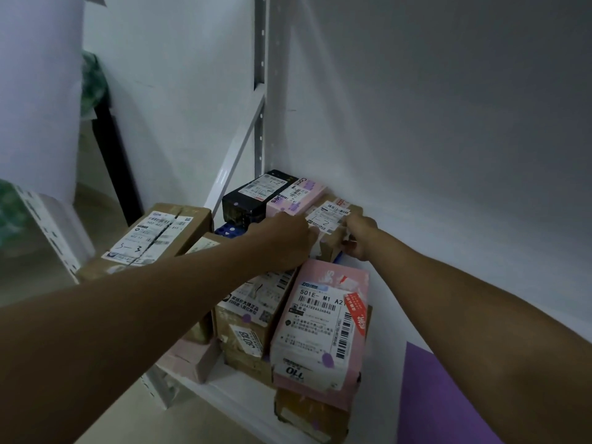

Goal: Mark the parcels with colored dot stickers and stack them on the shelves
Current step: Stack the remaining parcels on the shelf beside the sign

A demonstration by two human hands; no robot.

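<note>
**Parcel going onto the shelf stack**

Shelf [243, 392] first: white, set against the wall, already crowded with parcels — a brown carton [150, 238] at left, a pink box [323, 328] in front, a black box [246, 197] at the back. Between them sits the small brown parcel [333, 219], label up, on top of the pile near the wall. Both hands flank it: the left hand [288, 241] lies against its near-left edge with fingers curled at the label, the right hand [360, 238] grips its right side. To seat it well, I'd press it square and flat, then let go gently — the pile beneath looks uneven.
</note>
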